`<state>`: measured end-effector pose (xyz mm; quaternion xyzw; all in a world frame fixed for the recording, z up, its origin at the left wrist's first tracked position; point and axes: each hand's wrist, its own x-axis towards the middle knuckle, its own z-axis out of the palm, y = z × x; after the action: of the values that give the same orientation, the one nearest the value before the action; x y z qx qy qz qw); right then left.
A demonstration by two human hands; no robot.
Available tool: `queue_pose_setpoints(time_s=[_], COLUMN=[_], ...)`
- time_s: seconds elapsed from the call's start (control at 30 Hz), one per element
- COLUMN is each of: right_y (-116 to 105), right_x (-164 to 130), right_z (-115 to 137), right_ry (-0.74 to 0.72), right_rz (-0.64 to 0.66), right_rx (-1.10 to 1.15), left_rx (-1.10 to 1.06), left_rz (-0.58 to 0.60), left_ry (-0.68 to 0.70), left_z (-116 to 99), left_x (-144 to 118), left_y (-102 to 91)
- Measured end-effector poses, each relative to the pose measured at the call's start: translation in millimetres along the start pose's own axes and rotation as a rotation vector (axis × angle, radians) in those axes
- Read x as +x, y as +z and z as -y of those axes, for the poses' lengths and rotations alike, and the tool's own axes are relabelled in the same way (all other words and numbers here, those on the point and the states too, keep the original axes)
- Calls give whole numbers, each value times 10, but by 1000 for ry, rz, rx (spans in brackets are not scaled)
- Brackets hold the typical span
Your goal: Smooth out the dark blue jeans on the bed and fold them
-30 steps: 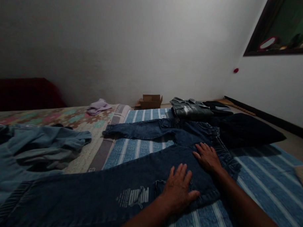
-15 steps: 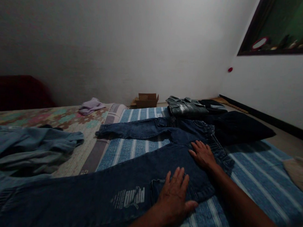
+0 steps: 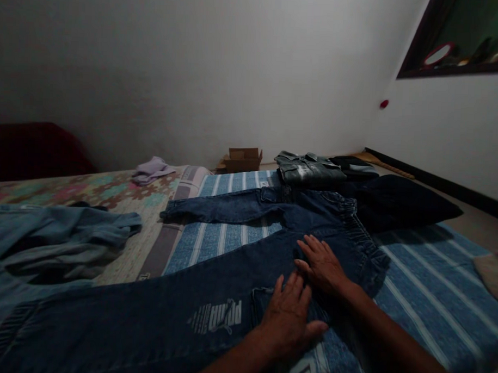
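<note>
A pair of dark blue jeans (image 3: 146,308) lies spread on a blue striped sheet (image 3: 417,268), with an elastic waist at the right and a white print on the near leg. My left hand (image 3: 287,313) rests flat on the near leg beside its pocket, fingers stretched out. Just beyond it, my right hand (image 3: 322,262) lies on the upper part of the jeans, palm down with fingers extended. Both hands touch the fabric and grip nothing. The far leg reaches left across the sheet.
Light blue clothes (image 3: 67,234) lie heaped at the left. A lilac cloth (image 3: 151,169) sits farther back. Behind the jeans are a folded grey garment (image 3: 309,169) and a dark pillow-like bundle (image 3: 407,203). A cardboard box (image 3: 242,160) stands by the wall.
My right hand has slid left and nearer to my left hand over the jeans. My left hand stays almost in place. The camera view has shifted slightly.
</note>
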<state>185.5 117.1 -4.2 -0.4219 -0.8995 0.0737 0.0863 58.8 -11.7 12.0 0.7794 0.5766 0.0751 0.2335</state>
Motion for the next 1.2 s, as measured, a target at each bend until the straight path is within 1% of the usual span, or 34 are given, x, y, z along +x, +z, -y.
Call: queue_pose_setpoints(time_s=[0.1,0.17,0.27,0.4,0.63,0.77,0.87,1.07,1.2], right_y=[96,152,200,237,285,299,313,318,300], right_x=[-75,-103,-125,-148,-178,-179,-175,-178,-178], right_z=[-26,-77,-133,-161,-197,-220,-237,-248,-241], right_ry=[20,24,9,-4,-16,-19,-22,-21,-22], right_rz=[42,39,17,-9,-47,-45,-45,-43,-40], right_rx=[-11,-29,-44,-59,-69,-83,-97,-100,-101], left_rx=[-48,-42,8,57,131,207,267,312,368], left_rz=[34,0,-86,-97,-76,-106,-161,-200,-228], left_ry=[-40,-99,-209,-347,-378,-368,-386,-527,-612], left_z=[-24,12,152,372,615,779,887,1030,1131], left_x=[-32,-58,-110,-238,-589,-825,-994,-1260,-1394], left_y=[-136,-209,-265,-289,-318,-299,-302,-357,-357])
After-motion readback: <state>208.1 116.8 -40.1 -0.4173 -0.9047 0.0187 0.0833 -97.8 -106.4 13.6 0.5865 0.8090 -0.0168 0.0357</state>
